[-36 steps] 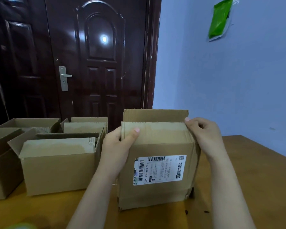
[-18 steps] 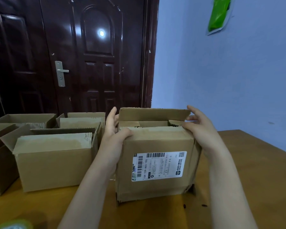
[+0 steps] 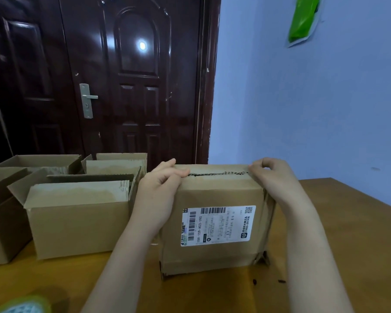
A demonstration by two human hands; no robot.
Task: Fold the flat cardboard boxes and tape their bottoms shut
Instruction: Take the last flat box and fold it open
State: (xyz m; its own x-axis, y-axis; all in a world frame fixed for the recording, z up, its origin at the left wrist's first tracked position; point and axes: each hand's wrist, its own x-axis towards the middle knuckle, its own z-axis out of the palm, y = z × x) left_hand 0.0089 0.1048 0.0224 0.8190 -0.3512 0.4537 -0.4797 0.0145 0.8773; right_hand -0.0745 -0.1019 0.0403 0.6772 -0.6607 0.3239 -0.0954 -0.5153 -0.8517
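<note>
A cardboard box with a white shipping label stands on the wooden table in front of me. Its two upper flaps are folded down and meet along a ragged seam. My left hand lies over the box's top left corner, with its fingers stretched flat across the flaps by the seam. My right hand curls over the top right corner, its bent fingertips on the flaps at the seam's other end.
Several folded cardboard boxes with open flaps stand to the left, the nearest right beside my left arm. A blurred green object lies at the bottom left. A dark door and a blue wall stand behind the table.
The far flap, upright a second ago, has been folded down onto the box. Both hands moved from the near flap's edge to the top corners, and the flaps now meet.
</note>
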